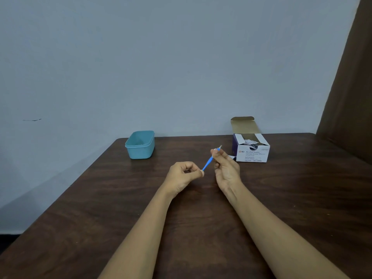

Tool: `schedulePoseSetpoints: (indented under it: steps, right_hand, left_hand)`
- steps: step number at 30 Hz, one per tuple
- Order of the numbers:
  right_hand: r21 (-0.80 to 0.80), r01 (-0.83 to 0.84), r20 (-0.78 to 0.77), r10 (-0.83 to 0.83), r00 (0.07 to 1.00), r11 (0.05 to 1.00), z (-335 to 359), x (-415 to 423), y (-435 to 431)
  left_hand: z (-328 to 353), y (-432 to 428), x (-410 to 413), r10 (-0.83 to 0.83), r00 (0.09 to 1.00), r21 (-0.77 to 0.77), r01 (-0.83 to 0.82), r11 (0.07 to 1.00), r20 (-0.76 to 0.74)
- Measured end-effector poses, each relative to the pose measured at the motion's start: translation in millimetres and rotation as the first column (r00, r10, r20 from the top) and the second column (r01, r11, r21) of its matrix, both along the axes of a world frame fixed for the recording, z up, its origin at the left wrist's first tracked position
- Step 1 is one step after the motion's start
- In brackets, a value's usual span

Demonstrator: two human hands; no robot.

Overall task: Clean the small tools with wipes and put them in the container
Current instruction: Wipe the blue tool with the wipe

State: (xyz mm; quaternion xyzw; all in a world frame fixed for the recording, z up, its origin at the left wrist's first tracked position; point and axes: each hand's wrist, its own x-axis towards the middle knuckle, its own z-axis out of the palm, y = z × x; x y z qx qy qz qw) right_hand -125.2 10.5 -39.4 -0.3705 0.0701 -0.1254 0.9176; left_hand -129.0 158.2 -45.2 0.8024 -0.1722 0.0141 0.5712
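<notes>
1. Fingers of the left hand (182,174) pinch the lower end of the blue tool (207,163), which slants in the air above the tabletop (201,218)
2. On the right hand (226,168) the fingers close round a white wipe (218,147) bunched on the tool's upper end
3. Best, I'd judge, to keep that pinch firm and draw the wipe down the whole shaft, turning it
4. The teal container (140,144) sits open at back left, well apart; the swab box (251,152) stands beyond the right hand
</notes>
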Motion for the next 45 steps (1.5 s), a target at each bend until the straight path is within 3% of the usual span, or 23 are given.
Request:
schedulePoseSetpoints:
  steps: [8, 11, 16, 21, 27, 36, 42, 45]
  right_hand:
    - [-0.102, 0.176, 0.015, -0.175, 0.984, 0.979, -2.5, 0.3, 3.5]
    - [-0.122, 0.149, 0.03, -0.146, 0.989, 0.981, -3.7, 2.3, 2.3]
    - [-0.016, 0.045, 0.059, -0.044, 0.997, 0.999, -1.4, 1.9, -0.5]
    - [-0.017, 0.167, -0.002, -0.167, 0.986, 0.986, 0.2, -1.7, 1.1]
    - [-0.124, 0.282, -0.027, -0.287, 0.958, 0.951, 0.6, -3.1, 3.2]
    - [-0.217, 0.248, 0.085, -0.235, 0.968, 0.944, 0.1, -1.5, 0.5]
    - [-0.131, 0.293, -0.039, -0.3, 0.953, 0.947, -0.7, 0.9, -3.9]
    - [-0.152, 0.296, -0.019, -0.302, 0.953, 0.943, -2.5, 2.4, -4.4]
  left_hand:
    - [-0.6, -0.8, -1.0, 0.007, 1.0, 0.035, -0.008, 0.999, 0.02]
    - [0.2, -0.6, -1.8, 0.005, 1.0, 0.035, -0.005, 0.999, 0.017]
    - [-1.0, 0.1, -0.4, 0.015, 1.0, 0.029, -0.015, 0.999, 0.025]
    - [-0.8, 0.4, 0.2, 0.002, 1.0, 0.053, -0.003, 0.999, 0.015]
    - [-0.9, 0.2, -1.1, -0.002, 1.0, 0.066, 0.002, 0.998, 0.014]
    - [1.4, 0.8, -1.7, 0.008, 1.0, 0.088, -0.008, 0.996, 0.001]
    - [1.5, 0.3, -2.4, 0.011, 1.0, 0.096, -0.011, 0.995, -0.005]
    - [1.4, 0.3, -2.0, 0.014, 1.0, 0.092, -0.013, 0.996, -0.004]
